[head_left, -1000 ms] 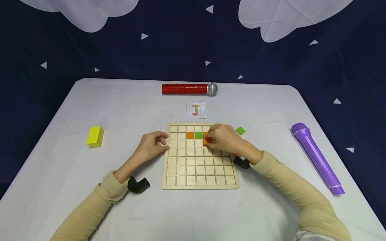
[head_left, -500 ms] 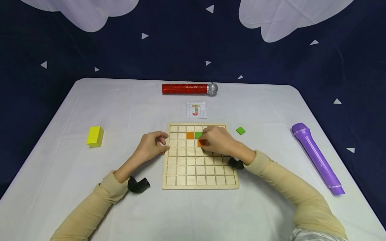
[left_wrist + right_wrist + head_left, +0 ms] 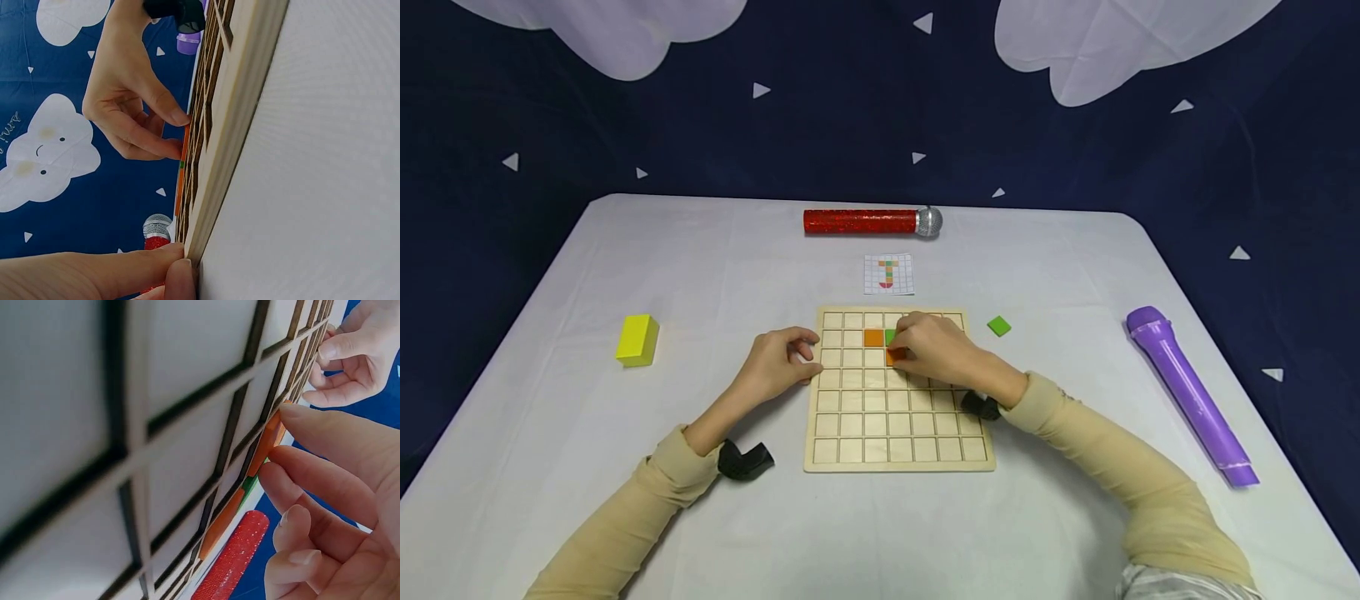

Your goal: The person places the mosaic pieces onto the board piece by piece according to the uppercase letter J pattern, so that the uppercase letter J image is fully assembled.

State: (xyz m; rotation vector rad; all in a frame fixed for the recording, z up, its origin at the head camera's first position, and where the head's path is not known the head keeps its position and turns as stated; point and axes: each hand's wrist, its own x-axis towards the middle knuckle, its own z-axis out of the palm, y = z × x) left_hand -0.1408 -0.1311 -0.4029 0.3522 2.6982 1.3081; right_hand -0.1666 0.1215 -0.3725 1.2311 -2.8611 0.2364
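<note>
Orange tile (image 3: 892,357), pinched narrowly by the right hand (image 3: 936,346), is now further left, below the green tile (image 3: 890,335); placing seems near. Left hand (image 3: 771,362), fingers relaxed, touches the board (image 3: 850,425)

Before me lies a glittery red, silver-headed microphone (image 3: 871,222) — a yellow rectangular block (image 3: 637,340) to my left, a shiny purple microphone (image 3: 1192,396) to my right.
</note>
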